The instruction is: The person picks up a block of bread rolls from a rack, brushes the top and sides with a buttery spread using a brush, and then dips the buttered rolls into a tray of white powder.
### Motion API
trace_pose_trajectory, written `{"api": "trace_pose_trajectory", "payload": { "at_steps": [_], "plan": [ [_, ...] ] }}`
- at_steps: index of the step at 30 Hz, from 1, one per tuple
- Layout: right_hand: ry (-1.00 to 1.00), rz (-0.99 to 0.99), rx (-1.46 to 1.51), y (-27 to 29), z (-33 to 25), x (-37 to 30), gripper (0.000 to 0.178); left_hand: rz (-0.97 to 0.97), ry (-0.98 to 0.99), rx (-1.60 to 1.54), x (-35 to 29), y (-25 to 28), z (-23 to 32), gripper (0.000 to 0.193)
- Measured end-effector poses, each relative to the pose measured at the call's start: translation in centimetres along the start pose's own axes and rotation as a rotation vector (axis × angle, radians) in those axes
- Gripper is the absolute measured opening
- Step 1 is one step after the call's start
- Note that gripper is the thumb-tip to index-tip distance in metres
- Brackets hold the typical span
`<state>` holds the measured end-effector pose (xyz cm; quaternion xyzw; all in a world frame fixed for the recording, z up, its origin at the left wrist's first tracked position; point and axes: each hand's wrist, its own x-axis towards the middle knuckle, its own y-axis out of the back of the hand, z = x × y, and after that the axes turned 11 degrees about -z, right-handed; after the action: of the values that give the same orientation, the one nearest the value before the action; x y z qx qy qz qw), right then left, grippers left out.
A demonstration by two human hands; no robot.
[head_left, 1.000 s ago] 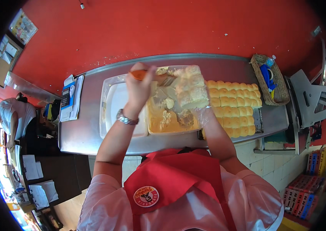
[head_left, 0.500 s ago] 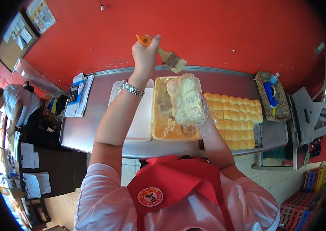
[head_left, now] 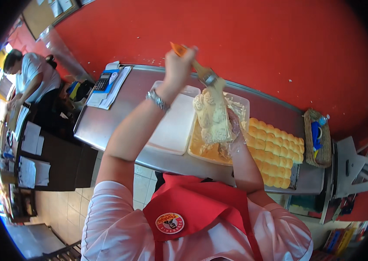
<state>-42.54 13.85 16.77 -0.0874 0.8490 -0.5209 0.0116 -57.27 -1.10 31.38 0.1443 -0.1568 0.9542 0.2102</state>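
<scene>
My left hand is closed around the orange-tipped handle of a pastry brush. The brush's bristles touch the far end of a block of joined bread rolls, coated in pale cream. My right hand, in a clear plastic glove, grips this block from its right side, and the block partly hides the fingers. Both hands are over a plastic tub smeared with yellowish cream along its bottom and walls. To the right of the tub lie several rows of golden rolls on a dark tray.
A white plastic tub stands left of the cream tub on the metal table. Papers and a calculator lie at the far left, a wicker basket at the right end. A red wall rises behind. Another person works at left.
The brush has come down from above the block onto its far end. The block has turned more upright in my right hand. My view has rotated, so the table now slants down to the right.
</scene>
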Motion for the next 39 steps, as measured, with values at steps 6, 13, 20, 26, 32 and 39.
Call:
{"api": "trace_pose_trajectory", "payload": {
  "at_steps": [6,13,20,26,32,39],
  "plan": [
    [0.101,-0.133,0.022,-0.9,1.2,3.2,0.057,-0.484,-0.712,1.002,-9.6,2.1,-0.9,0.007],
    [0.064,-0.280,0.196,-4.3,4.3,5.8,0.060,-0.473,-0.494,0.710,-12.8,7.5,0.1,0.014],
    [-0.011,-0.494,0.124,-3.4,7.7,10.5,0.056,0.248,-0.259,0.144,-7.0,13.4,1.0,0.018],
    [0.264,-0.475,-0.625,2.0,9.9,13.8,0.062,-0.341,-0.878,0.837,-17.4,10.6,2.7,0.022],
    [0.246,-0.260,0.283,-4.3,13.4,16.6,0.054,0.338,0.004,-0.448,-5.8,24.9,1.9,0.025],
    [0.265,-0.288,0.133,-6.7,16.9,19.0,0.051,0.150,0.404,-0.561,-4.5,26.8,-2.9,0.035]
  ]
}}
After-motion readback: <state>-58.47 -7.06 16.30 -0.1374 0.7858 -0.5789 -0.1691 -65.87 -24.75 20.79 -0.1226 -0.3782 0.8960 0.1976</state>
